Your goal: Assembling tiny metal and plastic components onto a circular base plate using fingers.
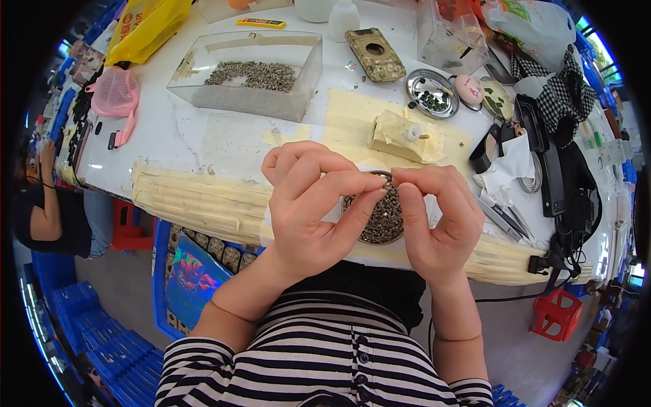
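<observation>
Both of my hands meet above the table's near edge, fingertips close together. My left hand is closed in a pinch between thumb and forefinger, with its other fingers curled. Only a tiny speck shows at those fingertips, too small to name. My right hand also pinches, thumb against forefinger; what it holds, if anything, is hidden. Just below the fingertips sits a round dish full of small grey-brown bits, partly covered by my hands. Beyond them stands a tape-wrapped block with a small translucent piece on top.
Farther back are a clear plastic box with similar bits, a camouflage-patterned case and a metal dish of dark green pieces. Tweezers lie right. A blue crate stands below left; a person sits far left.
</observation>
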`<action>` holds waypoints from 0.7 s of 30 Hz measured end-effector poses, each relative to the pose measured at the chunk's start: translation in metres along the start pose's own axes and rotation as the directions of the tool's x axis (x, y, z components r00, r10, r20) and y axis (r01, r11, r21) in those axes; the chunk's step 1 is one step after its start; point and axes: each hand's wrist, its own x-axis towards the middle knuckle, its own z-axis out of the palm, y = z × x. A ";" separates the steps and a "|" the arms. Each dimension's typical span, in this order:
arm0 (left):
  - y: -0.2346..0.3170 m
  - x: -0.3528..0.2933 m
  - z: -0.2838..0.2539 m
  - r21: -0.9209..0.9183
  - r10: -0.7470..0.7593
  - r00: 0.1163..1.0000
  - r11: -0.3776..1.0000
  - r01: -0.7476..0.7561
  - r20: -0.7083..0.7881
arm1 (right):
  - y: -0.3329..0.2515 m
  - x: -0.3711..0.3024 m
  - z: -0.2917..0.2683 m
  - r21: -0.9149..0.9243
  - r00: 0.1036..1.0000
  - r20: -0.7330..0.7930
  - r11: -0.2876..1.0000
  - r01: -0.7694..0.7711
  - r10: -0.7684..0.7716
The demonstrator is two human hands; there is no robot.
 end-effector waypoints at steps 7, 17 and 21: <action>0.003 -0.015 -0.010 0.153 -0.045 0.994 0.988 0.029 0.103 | 0.001 -0.001 -0.002 -0.022 0.999 -0.035 1.000 0.023 -0.023; 0.001 -0.018 -0.018 0.197 -0.078 0.984 0.979 0.046 0.161 | 0.001 -0.002 0.000 -0.054 1.000 0.020 0.998 0.022 -0.021; 0.001 -0.018 -0.018 0.181 -0.086 0.977 0.982 0.051 0.194 | 0.002 -0.002 0.000 -0.065 0.999 0.021 0.997 0.037 -0.035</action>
